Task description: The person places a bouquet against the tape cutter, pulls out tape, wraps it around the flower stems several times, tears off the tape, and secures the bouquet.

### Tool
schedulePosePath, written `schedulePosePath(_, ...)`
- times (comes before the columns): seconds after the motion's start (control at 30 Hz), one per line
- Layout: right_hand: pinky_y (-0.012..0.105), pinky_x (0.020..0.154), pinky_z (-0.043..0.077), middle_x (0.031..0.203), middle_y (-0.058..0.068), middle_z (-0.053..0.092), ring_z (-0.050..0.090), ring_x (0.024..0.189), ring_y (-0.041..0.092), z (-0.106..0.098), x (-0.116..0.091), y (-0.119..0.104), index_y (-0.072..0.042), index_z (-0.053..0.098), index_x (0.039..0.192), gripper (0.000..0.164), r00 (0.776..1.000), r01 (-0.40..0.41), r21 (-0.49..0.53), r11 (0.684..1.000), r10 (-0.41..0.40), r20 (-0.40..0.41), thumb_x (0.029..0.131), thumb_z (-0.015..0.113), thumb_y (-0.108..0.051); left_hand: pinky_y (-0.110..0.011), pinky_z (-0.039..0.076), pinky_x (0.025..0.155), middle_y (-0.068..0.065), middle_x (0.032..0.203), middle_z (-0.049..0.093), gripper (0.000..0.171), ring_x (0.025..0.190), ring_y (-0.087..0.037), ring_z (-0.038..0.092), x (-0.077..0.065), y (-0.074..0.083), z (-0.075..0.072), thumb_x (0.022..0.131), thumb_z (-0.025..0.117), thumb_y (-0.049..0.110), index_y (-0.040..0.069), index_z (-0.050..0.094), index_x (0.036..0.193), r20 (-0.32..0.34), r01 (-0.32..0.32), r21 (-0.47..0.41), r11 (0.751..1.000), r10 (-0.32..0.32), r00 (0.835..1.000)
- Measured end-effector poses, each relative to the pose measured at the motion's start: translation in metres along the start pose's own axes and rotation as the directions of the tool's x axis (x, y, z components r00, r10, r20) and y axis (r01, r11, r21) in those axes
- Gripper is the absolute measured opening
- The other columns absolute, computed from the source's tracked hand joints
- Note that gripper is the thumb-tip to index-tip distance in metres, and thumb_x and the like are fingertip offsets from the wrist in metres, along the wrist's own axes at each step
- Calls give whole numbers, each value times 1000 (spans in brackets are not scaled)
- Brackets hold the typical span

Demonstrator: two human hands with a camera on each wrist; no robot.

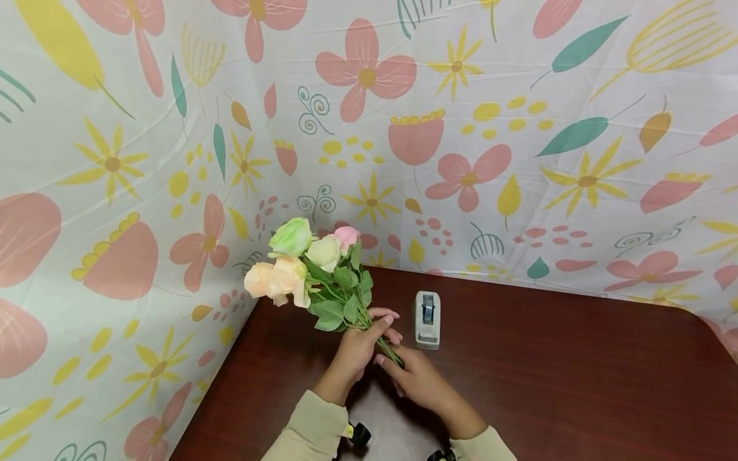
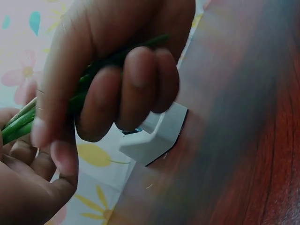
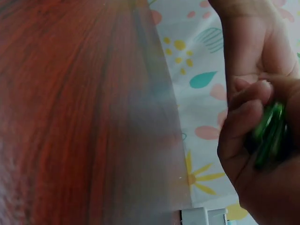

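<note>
A bunch of roses (image 1: 325,253) in peach, cream, pale green and pink leans toward the left, its blooms near the patterned cloth. My left hand (image 1: 354,351) grips the gathered stems below the leaves, with the thumb across them. Lower down, my right hand (image 1: 423,382) holds the stem ends, fingers curled round them. In the left wrist view the green stems (image 2: 18,126) pass from one hand into the other, and the hands are close together. The right wrist view shows the stems (image 3: 272,136) inside curled fingers.
A white tape dispenser (image 1: 428,320) stands on the dark red-brown table (image 1: 548,371), just beyond the right hand. Floral cloth (image 1: 490,237) hangs along the table's back and left sides. Small black devices (image 1: 360,435) sit at the wrists.
</note>
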State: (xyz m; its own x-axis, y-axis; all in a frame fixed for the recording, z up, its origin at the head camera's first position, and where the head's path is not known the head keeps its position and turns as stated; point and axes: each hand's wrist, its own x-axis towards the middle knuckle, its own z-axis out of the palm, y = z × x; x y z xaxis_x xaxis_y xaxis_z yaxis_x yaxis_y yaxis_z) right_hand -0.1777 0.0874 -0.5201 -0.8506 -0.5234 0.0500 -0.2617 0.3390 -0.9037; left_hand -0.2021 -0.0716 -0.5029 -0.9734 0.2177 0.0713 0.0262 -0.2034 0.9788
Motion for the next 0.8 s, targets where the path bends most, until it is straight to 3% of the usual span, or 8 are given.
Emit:
schedulePosePath(0.1,24,59,51,71,-2,62,55,61,1,0,1,0,-9,68,101,21,997,39,-65,997,-43,-58,105,56,-25,-24,52,61,2,81,72,29,79,-14,70,0,-2,1,102,59,22,0,64,118,-13,27,5,1000,-27,1000)
schedulePosePath(0.2,22,68,47,82,-2,65,55,74,2,0,1,0,-13,68,98,19,992,40,-133,990,-56,-116,104,57,-28,-23,51,65,-1,90,72,27,89,-18,69,0,-4,1,100,62,19,3,65,121,-14,41,9,999,-41,999)
schedulePosePath(0.33,22,66,44,81,0,64,53,71,3,-1,1,-2,-12,65,94,24,989,10,-172,985,-35,-145,105,54,-30,-24,53,66,-5,103,69,35,90,-15,66,0,-3,1,96,68,14,8,60,129,8,55,27,998,-55,998)
schedulePosePath(0.43,22,67,44,80,-1,64,53,71,2,-2,-1,-3,-11,65,97,20,986,-6,-210,978,-29,-164,105,55,-25,-26,53,65,-17,116,65,48,84,-12,64,1,-1,-1,92,72,12,12,53,136,46,72,53,996,-74,996)
schedulePosePath(0.57,22,67,44,76,-9,57,51,70,2,-4,-2,-6,-15,66,100,11,980,-32,-259,965,-20,-196,104,56,-19,-28,54,76,-27,129,58,63,93,-12,65,-1,6,-12,89,75,15,16,44,145,118,102,149,984,-120,986)
schedulePosePath(0.63,22,64,41,73,-12,51,48,67,1,-5,-2,-7,-18,63,95,10,978,-39,-279,959,-20,-205,103,57,-20,-30,54,83,-22,124,63,67,96,-14,66,-4,11,-17,88,77,17,15,43,146,144,108,225,968,-142,979)
schedulePosePath(0.7,22,62,40,71,-12,48,45,65,1,-6,-3,-8,-20,59,88,15,978,-41,-280,959,-19,-208,103,58,-21,-35,54,87,-16,117,68,57,99,-15,67,-8,17,-21,89,77,19,10,52,139,162,107,315,943,-164,973)
schedulePosePath(0.8,21,58,37,68,-11,45,41,60,1,-9,-4,-10,-20,53,83,20,976,-42,-272,961,-18,-215,102,59,-21,-32,53,76,-4,94,68,30,82,-13,64,-16,27,-22,89,77,23,8,64,112,137,85,492,867,-173,975)
